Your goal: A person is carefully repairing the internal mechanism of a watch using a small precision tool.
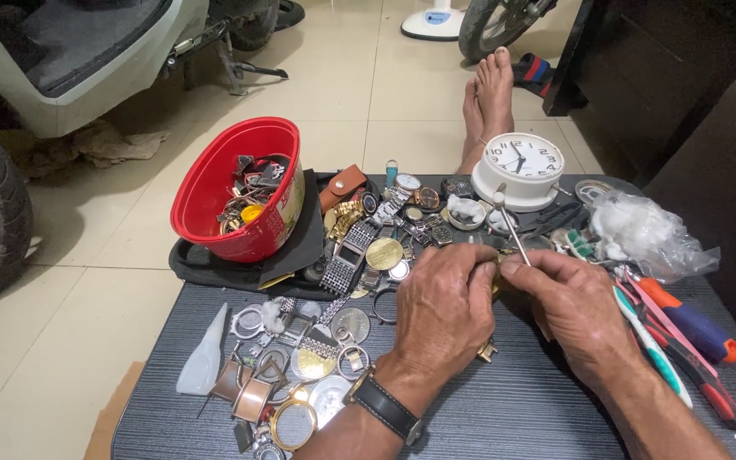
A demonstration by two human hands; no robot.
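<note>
Nearest, watch cases and rings point(291, 375) lie scattered on the dark desk point(513, 409). Above them the left hand point(440, 311) pinches a small gold watch part point(494, 285), its grip clamped on it, while the right hand point(577, 311) holds a cotton swab point(508, 223) closed between its fingertips, touching the part: a cleaning stroke in hand, calling for steady, light pressure. Beyond stand a white clock point(521, 166) and red bowl point(232, 183).

You had a red bowl point(236, 187), a white clock point(521, 169), a brown leather pouch point(342, 186), orange-and-purple screwdrivers point(693, 324), a black watch strap point(385, 409), and a dark grey, finely striped bench point(513, 409).
</note>
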